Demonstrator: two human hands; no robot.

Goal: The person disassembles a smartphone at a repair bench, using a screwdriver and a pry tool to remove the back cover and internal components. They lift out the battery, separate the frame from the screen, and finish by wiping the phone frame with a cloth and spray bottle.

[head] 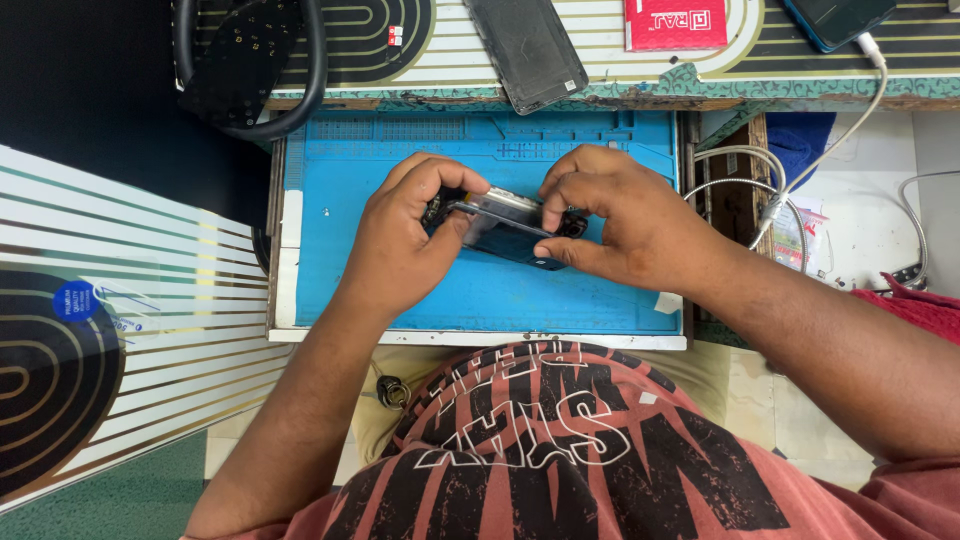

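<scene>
Seen from above, a person sits at a narrow workbench; at far left lies a glossy panel striped in cream, gold and black (100, 330), smooth and curved in its pattern; above it a thick black rubbery cable loop (250, 70) rests on a dark surface.

In the centre sits a flat, bright blue silicone work mat (400, 290), matte, with moulded grids and small compartments along its top edge; it lies in a shallow white-edged tray.

The left hand (405, 240) curls over the left end of a dark, slim rectangular phone (505, 228) with its glossy screen panel partly lifted; thumb and bent fingers pinch that end. The phone is held just above the middle of the blue mat, between both hands. The right hand (625, 220) grips the right end, thumb beneath and fingertips pressed together on the top edge.

Above, on a patterned shelf, lies a grey, dusty rectangular phone back cover (525, 50), then a red flat box (675, 22); a white rounded charging cable (850, 110) trails down at right beside a teal-cased phone (835, 18).

Below, the person's faded red shirt with cracked black lettering (560, 450) fills the foreground.
</scene>
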